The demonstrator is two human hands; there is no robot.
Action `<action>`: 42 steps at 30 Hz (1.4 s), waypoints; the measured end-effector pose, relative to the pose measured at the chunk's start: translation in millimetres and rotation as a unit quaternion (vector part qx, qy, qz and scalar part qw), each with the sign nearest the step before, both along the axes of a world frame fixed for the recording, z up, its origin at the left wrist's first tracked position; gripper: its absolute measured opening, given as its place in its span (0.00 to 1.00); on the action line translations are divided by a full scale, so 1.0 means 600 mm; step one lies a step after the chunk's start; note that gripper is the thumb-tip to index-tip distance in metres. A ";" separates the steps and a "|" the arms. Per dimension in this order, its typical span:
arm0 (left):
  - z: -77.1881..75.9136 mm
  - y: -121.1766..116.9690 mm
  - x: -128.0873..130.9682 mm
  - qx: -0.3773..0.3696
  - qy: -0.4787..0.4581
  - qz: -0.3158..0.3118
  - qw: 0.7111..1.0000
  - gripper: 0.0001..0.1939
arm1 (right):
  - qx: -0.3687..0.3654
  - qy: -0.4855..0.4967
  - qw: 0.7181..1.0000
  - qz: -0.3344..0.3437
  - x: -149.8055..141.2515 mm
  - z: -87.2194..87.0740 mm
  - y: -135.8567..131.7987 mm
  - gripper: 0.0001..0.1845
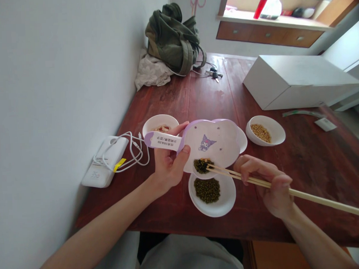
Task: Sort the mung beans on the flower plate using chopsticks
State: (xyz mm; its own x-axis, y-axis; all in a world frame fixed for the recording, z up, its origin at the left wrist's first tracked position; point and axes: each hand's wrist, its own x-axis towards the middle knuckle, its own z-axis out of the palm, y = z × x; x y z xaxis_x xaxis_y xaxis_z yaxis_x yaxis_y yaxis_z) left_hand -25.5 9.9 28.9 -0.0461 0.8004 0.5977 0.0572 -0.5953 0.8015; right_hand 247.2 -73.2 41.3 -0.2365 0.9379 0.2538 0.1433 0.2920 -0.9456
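Observation:
My left hand point(173, 162) is closed on a white and purple cartoon plate point(223, 140), gripping it beside its labelled handle. The plate is tilted toward me over a white bowl point(229, 199) of green mung beans point(207, 190). At its near edge lies a small pile of mixed beans point(201, 166), mostly green with some dark and yellowish pieces. My right hand point(266, 182) is closed around a pair of long wooden chopsticks point(257, 182), whose tips touch that pile. Whether the tips pinch a bean is too small to tell.
Around the plate stand a bowl of soybeans point(269, 132), a bowl of nut pieces point(152, 121) and a partly hidden bowl point(242, 140). A white power bank point(102, 168) with cable lies left. Farther back are a green bag point(173, 40), keys point(215, 74) and a white box point(307, 73).

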 end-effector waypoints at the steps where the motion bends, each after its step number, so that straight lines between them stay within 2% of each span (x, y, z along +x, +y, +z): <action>1: 0.002 0.000 0.002 -0.016 0.000 -0.009 1.000 0.22 | -0.003 -0.002 1.000 -0.002 0.000 0.001 0.000 0.41; 8: 0.016 -0.003 0.015 -0.143 -0.038 -0.072 0.986 0.26 | 0.003 -0.037 0.999 -0.023 0.003 0.021 0.003 0.41; 13: 0.016 -0.006 0.019 -0.254 -0.082 -0.101 0.958 0.22 | 0.017 -0.036 0.998 -0.041 0.008 0.029 0.002 0.39; 18: 0.025 -0.004 0.022 -0.338 -0.120 -0.129 0.925 0.23 | -0.015 -0.030 0.998 -0.047 0.009 0.027 0.005 0.35; 24: 0.034 -0.001 0.025 -0.346 -0.143 -0.156 0.914 0.18 | -0.014 -0.031 0.998 -0.059 0.010 0.020 0.007 0.35; 32: 0.035 0.001 0.026 -0.319 -0.148 -0.160 0.922 0.14 | -0.001 0.023 0.997 -0.075 0.007 0.021 0.022 0.35; 37: 0.024 0.002 0.026 -0.319 -0.146 -0.160 0.923 0.18 | -0.014 0.064 0.993 -0.098 0.008 0.019 0.031 0.38; 42: 0.018 0.003 0.026 -0.305 -0.139 -0.150 0.930 0.17 | -0.037 0.078 0.992 -0.097 0.006 0.022 0.036 0.41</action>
State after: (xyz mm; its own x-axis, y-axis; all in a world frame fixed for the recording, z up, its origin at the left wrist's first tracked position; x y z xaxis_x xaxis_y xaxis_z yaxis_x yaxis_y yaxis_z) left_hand -9.9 11.5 39.4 0.1480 0.9886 0.0264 -0.2984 0.0192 0.9542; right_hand 251.0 -51.5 54.3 -0.0135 0.9794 0.2017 0.0404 0.2021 -0.9785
